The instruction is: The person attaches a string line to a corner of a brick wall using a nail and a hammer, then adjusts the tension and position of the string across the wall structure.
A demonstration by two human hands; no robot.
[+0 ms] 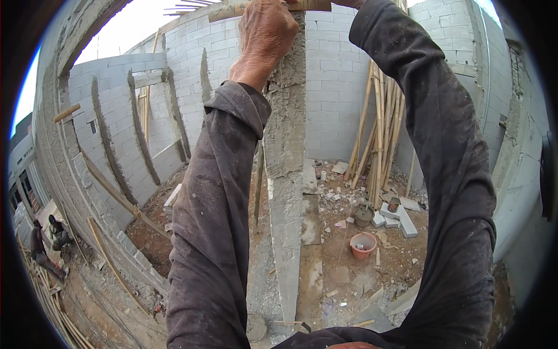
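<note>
Bamboo length [314,5] sits crosswise at the top edge of the view, at the top of the visible rough concrete column [285,180]. Left hand [268,29] is curled in front of it, back of hand toward camera; fingertips hidden, so can't tell if that grip is pinching the bamboo. Right hand [349,2] is mostly cut off just past the bamboo's right end; grip state can't be told either. Both dark sleeves [215,192] reach up, 1 each side of the column. Behind: pale block wall [331,110], bamboo poles [381,134] leaning. Ground right of column: orange bucket [363,254], white blocks [408,224], rubble. Far lower left: 2 people [40,250].
</note>
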